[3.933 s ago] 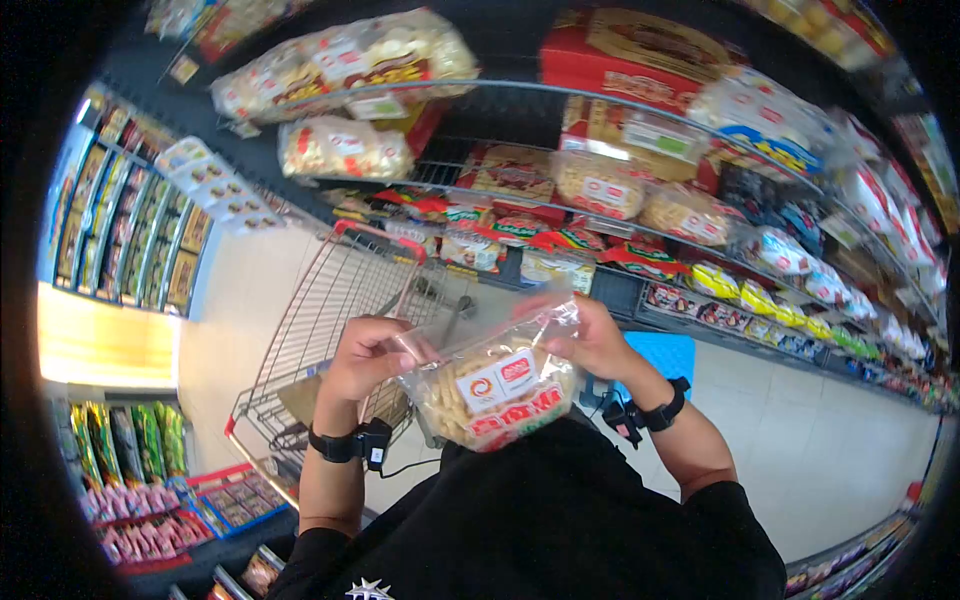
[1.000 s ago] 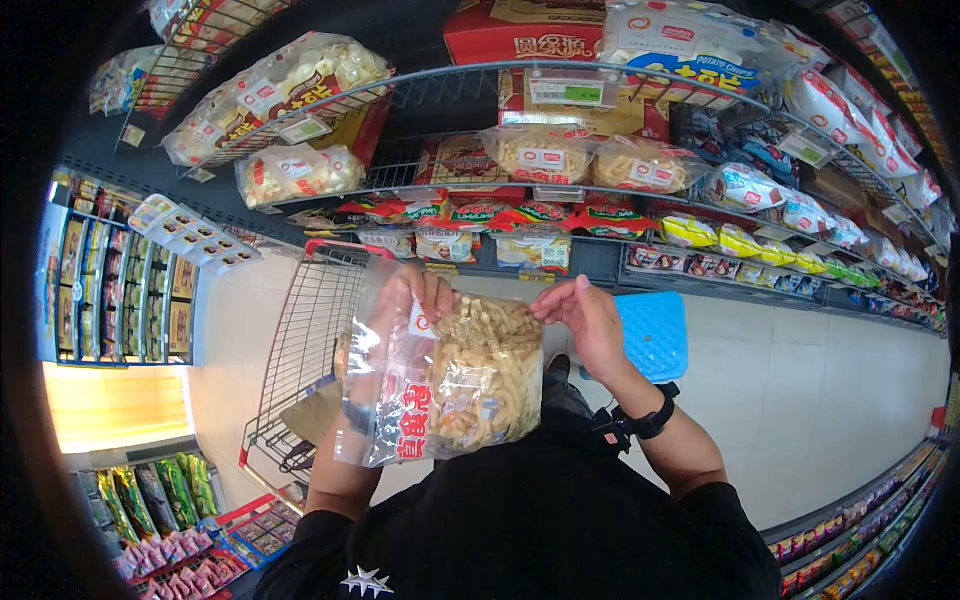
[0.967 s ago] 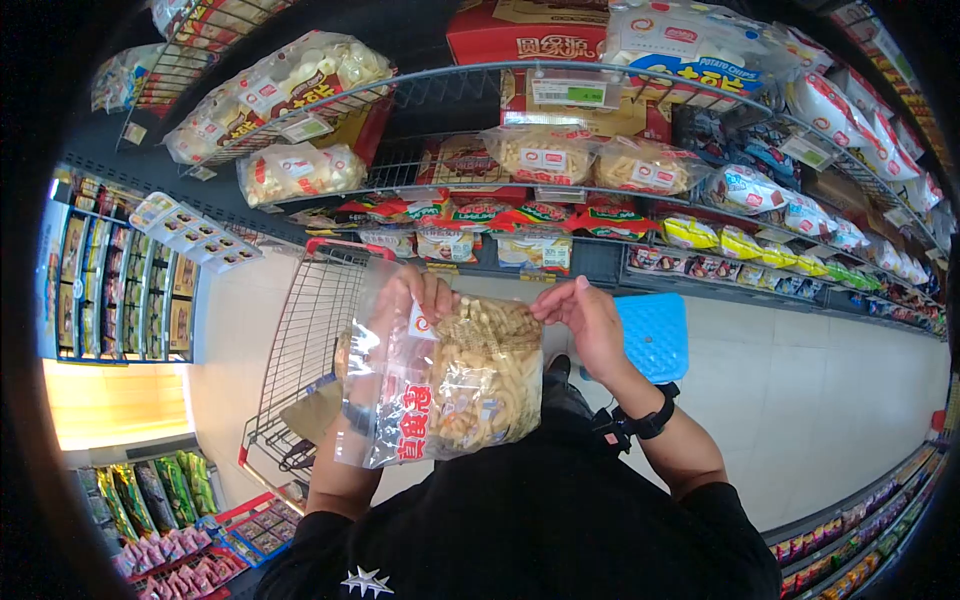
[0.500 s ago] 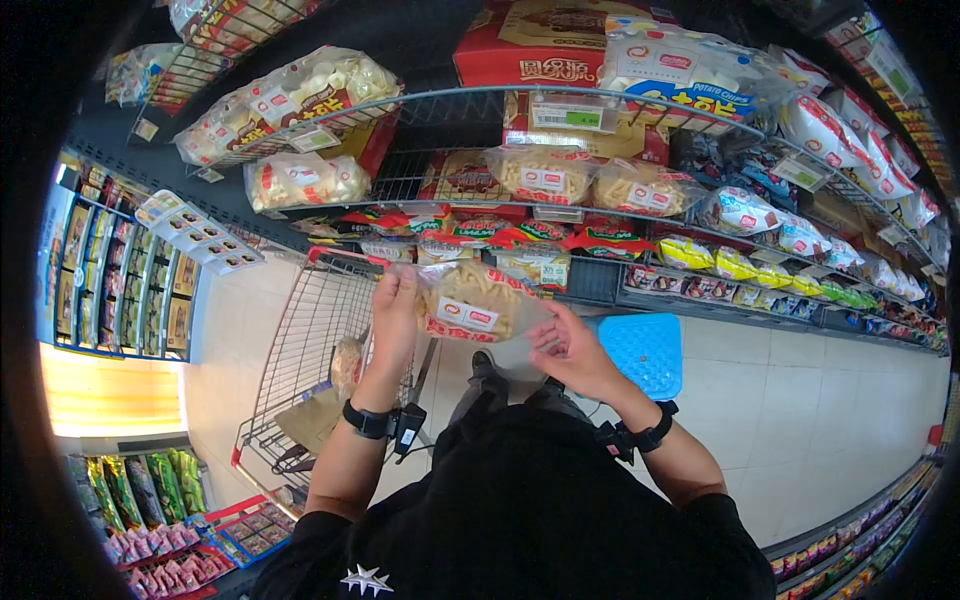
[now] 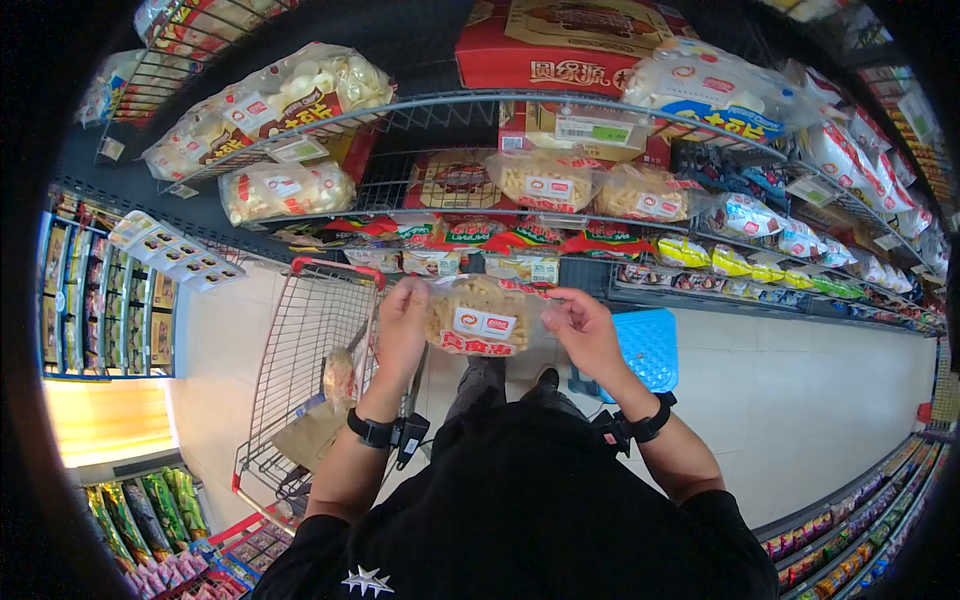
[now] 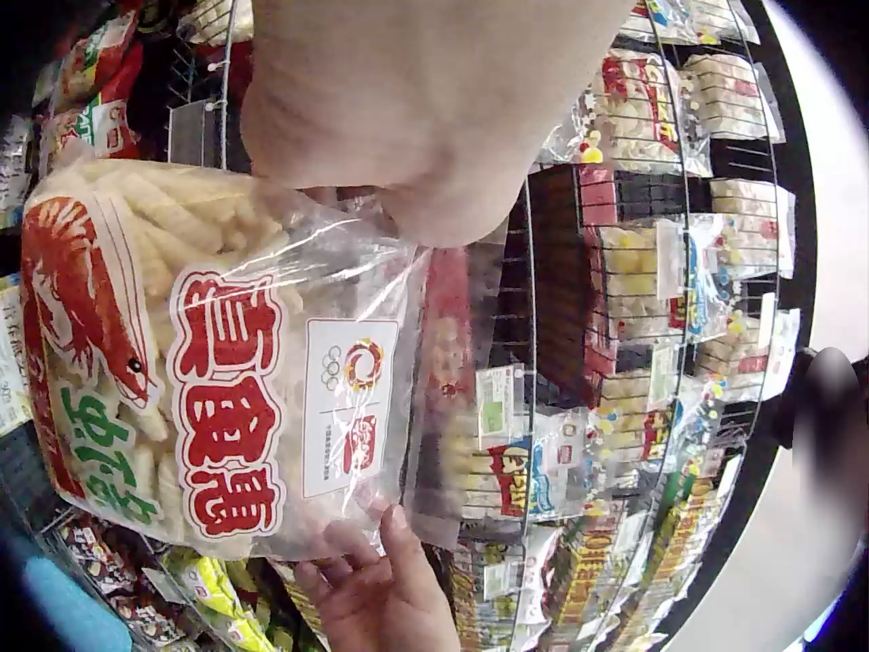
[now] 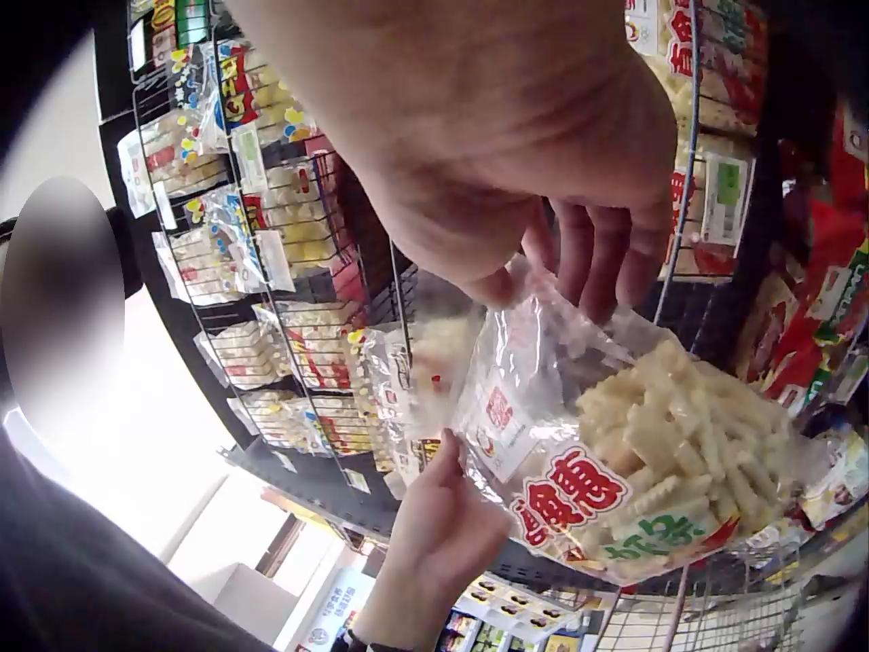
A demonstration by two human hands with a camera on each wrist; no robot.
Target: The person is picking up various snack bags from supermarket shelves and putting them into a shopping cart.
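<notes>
A clear bag of shrimp-flavoured puffed snack sticks (image 5: 486, 322) hangs between both hands in front of the body, red lettering and a white label facing up. My left hand (image 5: 403, 318) pinches its left edge, and my right hand (image 5: 582, 328) pinches the right edge. In the left wrist view the bag (image 6: 224, 381) shows a red shrimp picture, and the right hand (image 6: 387, 591) appears at its lower corner. The right wrist view shows the right thumb and fingers (image 7: 598, 251) gripping the bag's top plastic, with the left hand (image 7: 441, 530) at the far corner.
Wire shelves (image 5: 420, 212) of bagged snacks and red boxes (image 5: 560, 45) stand ahead. A shopping cart (image 5: 310, 340), holding another snack bag (image 5: 340, 378) and a brown item (image 5: 305, 430), is at the left. On the floor at the right sits a blue stool (image 5: 645, 350).
A second ago the bag stood sideways with its back showing and the right hand only touched its edge. It has been turned label side up, farther from the body, with both hands pinching it.
</notes>
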